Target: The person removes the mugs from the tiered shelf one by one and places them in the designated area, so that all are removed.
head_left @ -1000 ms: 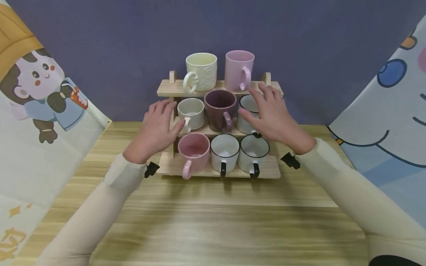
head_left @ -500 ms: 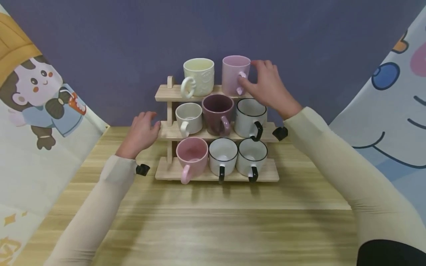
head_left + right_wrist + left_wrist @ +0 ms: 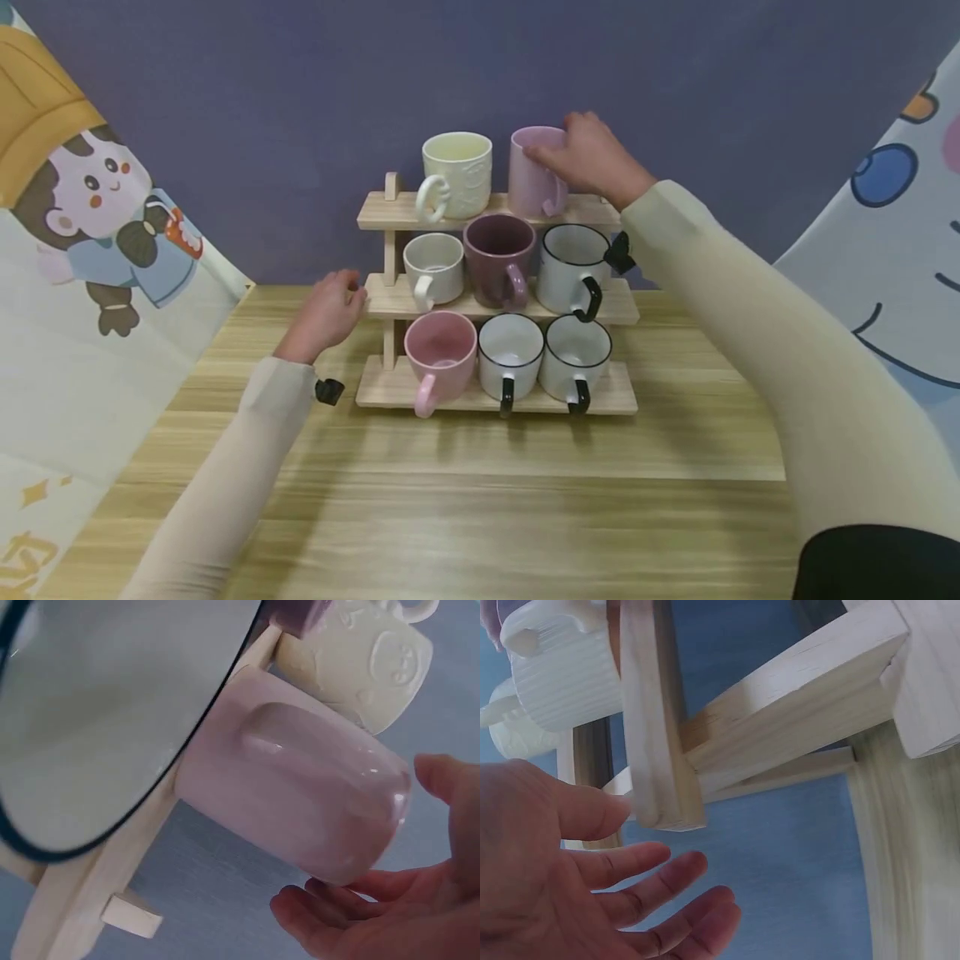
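A pink-lilac mug (image 3: 534,179) stands upright on the top tier of a wooden shelf rack (image 3: 382,215), its handle facing forward right. My right hand (image 3: 592,158) is around its upper part, thumb in front near the rim and fingers on the right and behind. In the right wrist view a small gap shows between thumb and mug, while the fingers lie close against the far side; contact is unclear. Left of it sits a cream embossed mug (image 3: 459,175). My left hand (image 3: 324,315) hovers beside the left end of the middle tier, fingers loosely bent and holding nothing.
The middle tier carries a small white mug (image 3: 435,262), a dark mauve mug (image 3: 495,258) and a black-rimmed white mug (image 3: 566,271). Below are a pink mug (image 3: 442,358) and two more black-rimmed mugs (image 3: 510,350). The wooden table (image 3: 480,517) extends in front.
My right hand has risen from the middle tier to the upper part of the pink-lilac mug. My left hand has drawn back left and down from the small white mug. The mugs stay put.
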Tool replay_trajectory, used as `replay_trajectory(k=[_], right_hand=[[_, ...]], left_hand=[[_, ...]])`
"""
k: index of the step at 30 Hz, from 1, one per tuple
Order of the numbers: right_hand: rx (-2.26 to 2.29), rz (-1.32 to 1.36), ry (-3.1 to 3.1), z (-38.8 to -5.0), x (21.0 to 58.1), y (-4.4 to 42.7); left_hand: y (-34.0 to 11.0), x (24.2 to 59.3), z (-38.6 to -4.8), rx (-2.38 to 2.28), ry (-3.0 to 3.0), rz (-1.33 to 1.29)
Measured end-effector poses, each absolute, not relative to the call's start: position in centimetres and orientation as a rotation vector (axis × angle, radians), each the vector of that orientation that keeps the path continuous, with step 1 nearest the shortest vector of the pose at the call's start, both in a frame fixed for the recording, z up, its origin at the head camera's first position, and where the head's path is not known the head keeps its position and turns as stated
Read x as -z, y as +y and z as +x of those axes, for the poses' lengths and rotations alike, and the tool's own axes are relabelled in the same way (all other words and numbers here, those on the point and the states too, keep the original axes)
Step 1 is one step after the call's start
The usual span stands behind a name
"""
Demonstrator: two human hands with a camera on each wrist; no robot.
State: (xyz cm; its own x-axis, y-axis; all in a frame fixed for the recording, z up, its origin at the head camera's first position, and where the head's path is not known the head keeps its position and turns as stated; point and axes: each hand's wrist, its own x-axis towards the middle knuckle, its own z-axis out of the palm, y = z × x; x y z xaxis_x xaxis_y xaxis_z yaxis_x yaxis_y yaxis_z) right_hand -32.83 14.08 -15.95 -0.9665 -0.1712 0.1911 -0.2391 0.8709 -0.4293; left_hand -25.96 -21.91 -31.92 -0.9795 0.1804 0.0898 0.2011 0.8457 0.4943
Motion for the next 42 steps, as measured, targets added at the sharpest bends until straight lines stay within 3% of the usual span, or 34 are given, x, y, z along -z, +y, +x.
replay_trajectory(k=[26, 36, 42], right_hand=[[-0.849, 0.173, -2.749, -33.3, 15.3, 16.0], [-0.838, 0.054, -2.601, -30.4, 13.0, 21.1], [-0.823, 0.048, -2.564, -29.0, 13.7, 25.3]], left_hand=[[-20.8, 32.7, -26.1, 0.804, -2.963, -0.357], [-20.8, 32.4, -26.4, 0.812, -2.963, -0.377], [-21.2, 32.2, -26.5, 0.827, -2.971, -0.363]])
